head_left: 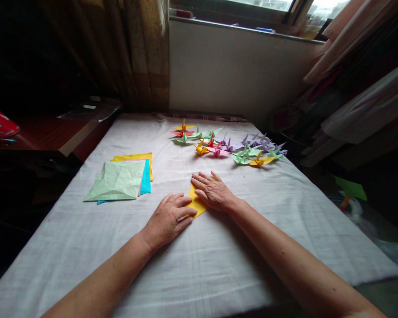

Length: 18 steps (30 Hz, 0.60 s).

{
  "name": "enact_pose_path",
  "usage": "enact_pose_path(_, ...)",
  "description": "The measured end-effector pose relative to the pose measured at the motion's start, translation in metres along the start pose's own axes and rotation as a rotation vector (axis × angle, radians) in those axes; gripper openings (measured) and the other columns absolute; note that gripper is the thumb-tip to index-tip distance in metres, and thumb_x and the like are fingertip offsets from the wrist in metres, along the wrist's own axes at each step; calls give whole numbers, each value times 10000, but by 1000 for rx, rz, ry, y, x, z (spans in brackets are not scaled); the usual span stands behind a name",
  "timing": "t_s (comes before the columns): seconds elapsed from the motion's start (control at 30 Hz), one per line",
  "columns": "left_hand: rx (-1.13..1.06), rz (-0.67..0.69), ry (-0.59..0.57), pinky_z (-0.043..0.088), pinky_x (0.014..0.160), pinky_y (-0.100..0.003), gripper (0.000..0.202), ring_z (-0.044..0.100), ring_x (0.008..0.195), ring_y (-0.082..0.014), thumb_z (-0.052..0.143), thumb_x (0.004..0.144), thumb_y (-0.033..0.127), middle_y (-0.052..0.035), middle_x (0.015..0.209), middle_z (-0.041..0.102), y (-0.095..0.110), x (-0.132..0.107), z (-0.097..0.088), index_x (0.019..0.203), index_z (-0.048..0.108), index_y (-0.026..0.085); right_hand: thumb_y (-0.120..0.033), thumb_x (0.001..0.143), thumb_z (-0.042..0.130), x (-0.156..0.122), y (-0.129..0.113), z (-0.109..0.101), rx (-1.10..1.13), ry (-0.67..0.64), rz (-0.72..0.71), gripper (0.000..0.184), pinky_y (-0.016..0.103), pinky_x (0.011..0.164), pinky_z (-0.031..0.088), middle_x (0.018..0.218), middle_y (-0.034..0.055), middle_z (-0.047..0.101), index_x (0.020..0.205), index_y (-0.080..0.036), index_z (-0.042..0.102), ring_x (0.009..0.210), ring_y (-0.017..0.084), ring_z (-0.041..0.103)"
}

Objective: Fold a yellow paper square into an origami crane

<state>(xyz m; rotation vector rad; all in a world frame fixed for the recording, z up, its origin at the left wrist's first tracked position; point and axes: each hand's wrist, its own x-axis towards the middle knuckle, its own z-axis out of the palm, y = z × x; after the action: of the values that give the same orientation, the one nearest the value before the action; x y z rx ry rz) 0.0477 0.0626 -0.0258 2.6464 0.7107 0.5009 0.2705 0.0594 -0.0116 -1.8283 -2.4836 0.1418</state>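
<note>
Resting on the yellow paper, your right hand has its fingers spread flat, while your left hand touches the paper's left edge with slightly parted fingers; whether they pinch it, I cannot tell. The paper lies under your fingers on the worktop, with folded cranes beyond them and stacked sheets to their left.

Lane, left of centre: bare cloth is running between the paper stack and the paper birds, narrowing beside the left hand. Open area, near side: cloth is lying bare between the left forearm and the right forearm. Obstacle, far side: paper birds are crowding together, wings spreading. Obstacle, centre: left hand and right hand are covering parts of the yellow paper.
</note>
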Motion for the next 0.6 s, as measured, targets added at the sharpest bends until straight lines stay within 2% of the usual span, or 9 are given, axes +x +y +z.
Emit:
enact_pose_path(0.07,0,1,5,365,1101,-519,195,516,1266,-277,617,914,290,-24,1269,646,0,0,0,1081,713,323,-318,1005,376,-6,-2,-3,-4,59,29,451,547,1166,215,1535,84,411,1434,-219,475,1436,263,341)
enact_pose_path(0.13,4,3,12,364,1099,-523,195,517,1264,-279,619,913,288,-21,1268,648,-1,-1,1,1078,713,328,-303,994,399,-18,-3,-5,-4,185,87,435,515,1141,270,1511,109,446,1400,-197,512,1402,268,394)
enact_pose_path(0.2,4,6,18,368,1093,-523,191,521,1256,-279,616,914,289,-21,1260,651,-1,-1,1,1073,716,329,-290,976,432,-36,-7,-7,4,330,171,389,425,1060,378,1411,121,561,1322,-187,578,1293,254,514)
enact_pose_path(0.23,2,7,23,372,1089,-521,190,524,1251,-279,612,917,291,-23,1254,654,-1,-1,1,1071,718,326,-280,967,444,-46,-10,-8,13,367,231,339,380,984,431,1294,117,648,1231,-182,633,1176,243,593)
enact_pose_path(0.3,-1,16,39,383,1077,-513,191,531,1238,-277,598,925,297,-32,1243,659,-1,-1,0,1068,723,315,-278,957,461,-64,-18,-8,27,318,344,259,325,814,481,1029,89,736,1031,-193,694,930,222,672)
enact_pose_path(0.33,-1,23,45,386,1073,-510,194,535,1229,-275,589,930,301,-39,1238,661,0,0,0,1067,725,309,-288,955,472,-72,-24,-8,36,274,381,241,314,757,480,964,73,740,986,-201,695,851,213,678)
enact_pose_path(0.4,4,34,48,381,1075,-511,205,546,1211,-270,570,938,308,-50,1230,665,0,0,-1,1067,730,302,-303,950,494,-81,-35,-7,36,220,401,223,314,743,475,926,65,738,996,-205,689,844,218,675)
enact_pose_path(0.47,7,32,43,362,1087,-526,224,552,1206,-268,552,944,316,-52,1229,667,1,-1,-1,1083,726,305,-311,946,508,-83,-45,-6,22,210,394,237,333,787,477,978,78,737,1079,-203,672,897,232,671)
enact_pose_path(0.6,-6,-10,22,317,1114,-568,267,544,1242,-275,522,950,317,-45,1249,675,1,-3,-2,1151,697,299,-313,925,542,-75,-53,-1,34,228,348,308,394,884,488,1202,123,688,1197,-197,629,1067,273,634)
